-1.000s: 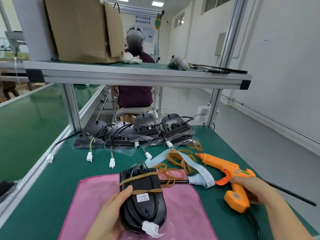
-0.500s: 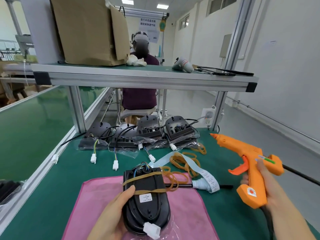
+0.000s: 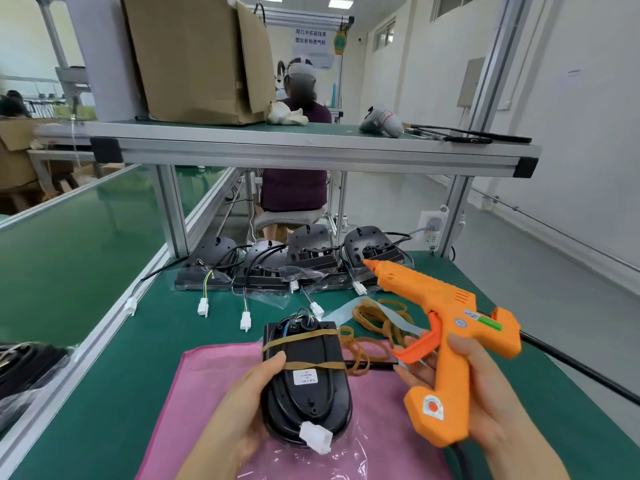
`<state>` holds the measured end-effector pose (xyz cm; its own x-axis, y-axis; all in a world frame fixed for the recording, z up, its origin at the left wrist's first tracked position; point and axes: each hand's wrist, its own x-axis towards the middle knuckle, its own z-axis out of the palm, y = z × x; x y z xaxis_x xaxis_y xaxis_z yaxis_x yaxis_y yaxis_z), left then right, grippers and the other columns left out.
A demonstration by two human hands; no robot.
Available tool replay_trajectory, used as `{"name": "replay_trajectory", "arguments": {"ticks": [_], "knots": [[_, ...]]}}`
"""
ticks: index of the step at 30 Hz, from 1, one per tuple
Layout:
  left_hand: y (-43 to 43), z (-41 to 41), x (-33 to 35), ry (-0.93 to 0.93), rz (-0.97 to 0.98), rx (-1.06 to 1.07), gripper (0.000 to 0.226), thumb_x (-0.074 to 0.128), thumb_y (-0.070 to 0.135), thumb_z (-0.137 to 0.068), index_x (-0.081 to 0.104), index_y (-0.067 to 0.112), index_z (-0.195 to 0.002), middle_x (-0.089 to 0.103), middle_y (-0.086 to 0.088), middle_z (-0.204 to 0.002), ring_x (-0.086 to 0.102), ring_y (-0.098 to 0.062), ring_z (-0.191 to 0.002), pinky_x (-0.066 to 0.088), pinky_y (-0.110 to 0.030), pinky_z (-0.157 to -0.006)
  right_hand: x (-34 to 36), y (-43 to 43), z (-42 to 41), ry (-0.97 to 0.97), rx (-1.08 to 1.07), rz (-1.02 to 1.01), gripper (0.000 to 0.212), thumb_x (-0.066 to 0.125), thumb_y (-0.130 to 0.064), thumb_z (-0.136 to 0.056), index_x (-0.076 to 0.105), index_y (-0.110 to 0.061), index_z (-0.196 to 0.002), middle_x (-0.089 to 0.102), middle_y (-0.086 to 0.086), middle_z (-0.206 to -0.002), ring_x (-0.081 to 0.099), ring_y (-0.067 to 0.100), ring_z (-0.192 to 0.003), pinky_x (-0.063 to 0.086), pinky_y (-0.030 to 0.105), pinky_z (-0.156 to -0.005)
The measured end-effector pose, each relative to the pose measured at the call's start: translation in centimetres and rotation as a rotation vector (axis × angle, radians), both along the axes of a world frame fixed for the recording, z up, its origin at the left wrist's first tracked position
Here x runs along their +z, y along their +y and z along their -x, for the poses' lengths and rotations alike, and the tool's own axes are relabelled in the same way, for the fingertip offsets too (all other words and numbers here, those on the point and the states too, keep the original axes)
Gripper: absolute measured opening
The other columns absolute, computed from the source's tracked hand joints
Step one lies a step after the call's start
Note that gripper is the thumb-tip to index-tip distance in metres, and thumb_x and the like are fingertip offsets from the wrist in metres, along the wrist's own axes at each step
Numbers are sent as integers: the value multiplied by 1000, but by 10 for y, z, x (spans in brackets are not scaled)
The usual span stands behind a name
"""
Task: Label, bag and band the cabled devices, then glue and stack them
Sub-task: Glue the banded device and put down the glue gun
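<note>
Left hand (image 3: 239, 410) curls its fingers round the device (image 3: 308, 382); right hand (image 3: 485, 403) wraps the glue gun (image 3: 446, 341). Device likely rigid but slippery: hold its sides.

Five devices in all: one banded device (image 3: 304, 386) at 6 o'clock, four rowed devices (image 3: 262, 261) at 12 o'clock. One glue gun (image 3: 446, 344), one pink cloth (image 3: 214, 393), loose rubber bands (image 3: 372, 318) too tangled to count.

Single head-worn wide-angle view, facing forward and down along the green bench (image 3: 145, 358).

The camera sits close above and behind both grips. The left hand (image 3: 235, 420) holding the banded device (image 3: 308, 396) fills the low centre. The right hand (image 3: 491, 403) round the glue gun (image 3: 446, 306) is just right of that grip. Beyond both, the bench runs on under the shelf (image 3: 311, 147).
</note>
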<state>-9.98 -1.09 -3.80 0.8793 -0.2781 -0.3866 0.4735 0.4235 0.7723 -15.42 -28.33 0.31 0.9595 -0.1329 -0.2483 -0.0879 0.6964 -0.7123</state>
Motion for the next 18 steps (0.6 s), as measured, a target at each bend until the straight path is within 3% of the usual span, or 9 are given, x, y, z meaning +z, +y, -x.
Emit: {"name": "replay_trajectory", "arguments": {"ticks": [3, 6, 8, 13, 16, 18], "knots": [[-1, -5, 3, -23, -31, 13, 51, 68, 29, -74, 66, 2, -117, 71, -20, -109, 69, -36, -101, 51, -47, -94, 6, 8, 0, -20, 100, 82, 35, 56, -21, -75, 75, 3, -90, 68, 29, -109, 69, 40, -99, 60, 46, -70], [-2, -10, 7, -37, -35, 26, 42, 69, 28, -72, 72, 2, -105, 73, -20, -104, 72, -33, -92, 60, -35, -67, 2, 15, -1, 0, 128, 132, 42, 58, -16, -73, 67, 5, -107, 67, 30, -110, 69, 41, -96, 60, 44, -65], [-2, -13, 8, -32, -36, 23, 38, 69, 29, -70, 75, 3, -98, 73, -19, -102, 73, -31, -89, 59, -32, -60, 4, 22, 1, 6, 137, 196, 42, 58, -14, -71, 66, 5, -108, 68, 31, -107, 70, 42, -93, 61, 43, -64], [0, -14, 6, -1, -79, 20, 43, 70, 32, -72, 73, 5, -106, 73, -17, -104, 72, -31, -94, 54, -40, -82, 8, 29, 4, -11, 122, 353, 36, 59, -13, -69, 72, 3, -99, 69, 30, -100, 70, 42, -89, 61, 42, -67], [0, -13, 1, 9, -110, 16, 40, 68, 32, -79, 72, 6, -108, 74, -16, -104, 72, -31, -94, 54, -39, -81, 10, 31, 7, -3, 121, 418, 30, 61, -15, -68, 77, -4, -90, 71, 28, -96, 71, 38, -87, 61, 40, -66], [0, -13, -2, 13, -120, 29, 40, 67, 31, -82, 69, 4, -112, 73, -17, -104, 72, -32, -95, 55, -40, -82, 10, 31, 9, 15, 117, 456, 37, 64, -16, -65, 74, 0, -97, 71, 28, -96, 71, 39, -89, 61, 42, -68]]}}
